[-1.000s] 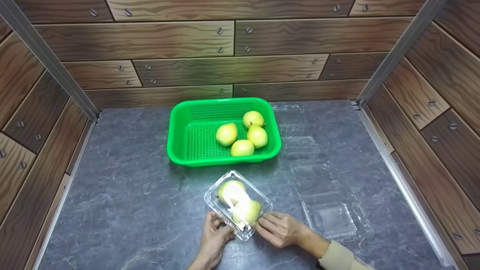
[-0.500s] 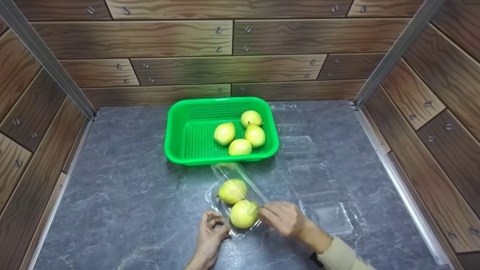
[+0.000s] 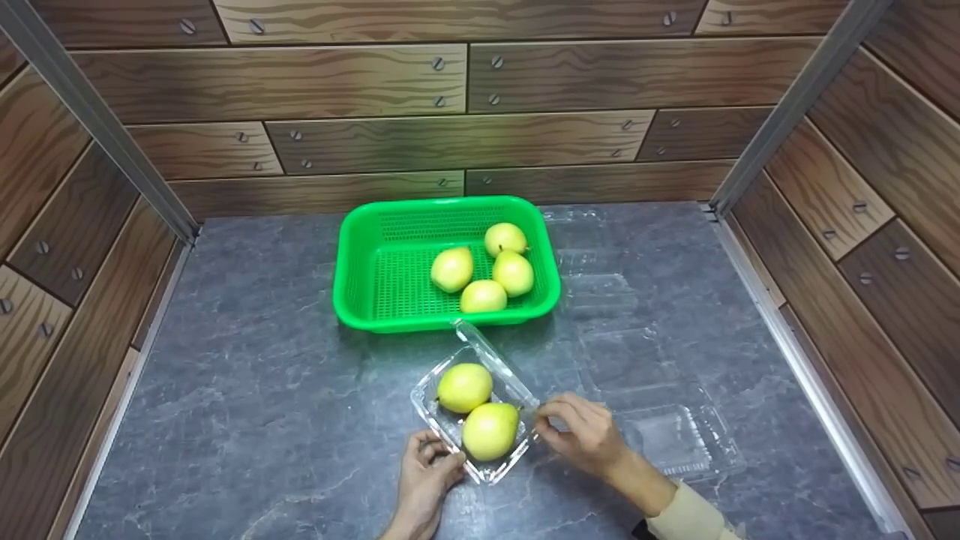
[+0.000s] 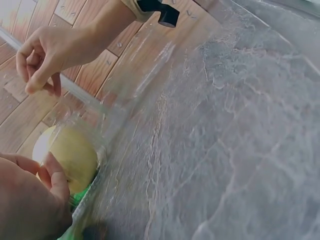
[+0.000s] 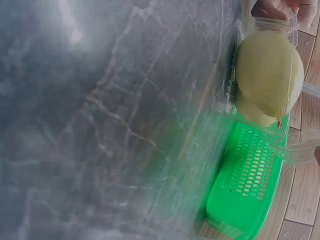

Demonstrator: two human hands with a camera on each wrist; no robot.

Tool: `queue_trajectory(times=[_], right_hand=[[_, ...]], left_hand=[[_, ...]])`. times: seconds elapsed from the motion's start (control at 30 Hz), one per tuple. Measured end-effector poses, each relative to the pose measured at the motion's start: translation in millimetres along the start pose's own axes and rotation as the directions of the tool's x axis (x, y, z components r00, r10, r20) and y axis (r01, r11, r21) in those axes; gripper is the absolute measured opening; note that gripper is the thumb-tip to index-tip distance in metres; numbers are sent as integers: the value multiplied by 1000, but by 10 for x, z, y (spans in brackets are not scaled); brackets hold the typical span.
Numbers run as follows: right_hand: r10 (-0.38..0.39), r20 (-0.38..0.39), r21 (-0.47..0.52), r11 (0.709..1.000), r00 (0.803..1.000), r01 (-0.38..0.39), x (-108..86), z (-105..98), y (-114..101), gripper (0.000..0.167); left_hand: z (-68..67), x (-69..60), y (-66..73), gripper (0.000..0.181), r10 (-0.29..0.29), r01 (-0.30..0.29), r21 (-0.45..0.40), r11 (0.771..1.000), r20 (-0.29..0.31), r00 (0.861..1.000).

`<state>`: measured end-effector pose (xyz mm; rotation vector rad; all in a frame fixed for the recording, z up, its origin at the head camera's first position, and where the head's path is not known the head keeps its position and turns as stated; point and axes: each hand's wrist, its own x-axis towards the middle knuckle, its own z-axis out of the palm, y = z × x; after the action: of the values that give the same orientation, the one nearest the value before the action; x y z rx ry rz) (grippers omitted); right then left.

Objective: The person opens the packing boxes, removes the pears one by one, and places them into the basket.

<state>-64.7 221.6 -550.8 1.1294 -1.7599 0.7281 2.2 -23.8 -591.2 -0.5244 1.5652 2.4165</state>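
In the head view, a clear plastic clamshell box (image 3: 487,475) holds two yellow-green pears, one far pear (image 3: 465,388) and one near pear (image 3: 490,432). Its hinged lid (image 3: 491,358) stands raised along the right side. My left hand (image 3: 426,474) holds the box's near left rim between thumb and curled fingers. At the lid's near right corner, my right hand (image 3: 586,436) pinches the lid's edge. The left wrist view shows the left fingertips (image 4: 57,182) in front of a pear (image 4: 72,157). Most of the right hand lies outside the right wrist view.
A green plastic basket (image 3: 352,319) with several pears (image 3: 452,270) stands just beyond the box. More clear plastic boxes (image 3: 667,439) lie along the right side of the grey marbled table (image 3: 247,390). Wood-patterned walls (image 3: 367,82) enclose the back and both sides.
The lid has swung up from over the pears to stand at the right side. My right hand has moved right and slightly away with it. The left hand keeps its place on the rim.
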Motion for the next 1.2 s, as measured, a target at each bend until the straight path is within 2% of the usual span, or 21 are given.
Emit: queue_trajectory(times=[0.1,0.23,0.33,0.6,0.77,0.87,1.03,1.2], right_hand=[[68,-13,53,996,998,-67,-56,-4,5,7],[162,-41,98,983,986,-157,-105,-3,4,8],[222,-69,131,968,973,-212,-132,5,-4,18],[350,-126,192,926,928,-324,-180,0,-43,9],[408,-145,211,903,901,-375,-210,-6,-53,12],[431,-156,210,894,889,-397,-214,-3,-67,19],[473,-176,210,875,863,-437,-203,17,-100,14],[525,-192,221,846,829,-485,-185,26,-107,29]], left_hand=[[-33,25,40,48,-10,10,-13,1000,-28,1000],[-112,95,140,52,12,-13,-28,1000,-54,998],[-188,171,243,53,34,-36,-27,999,-68,997],[-339,421,453,55,35,-36,-6,999,-106,994],[-351,535,530,52,53,-49,47,998,-99,994],[-345,594,556,48,63,-57,73,996,-87,994],[-336,649,574,45,68,-61,112,992,-67,995],[-333,651,576,44,62,-55,129,990,-48,997]])
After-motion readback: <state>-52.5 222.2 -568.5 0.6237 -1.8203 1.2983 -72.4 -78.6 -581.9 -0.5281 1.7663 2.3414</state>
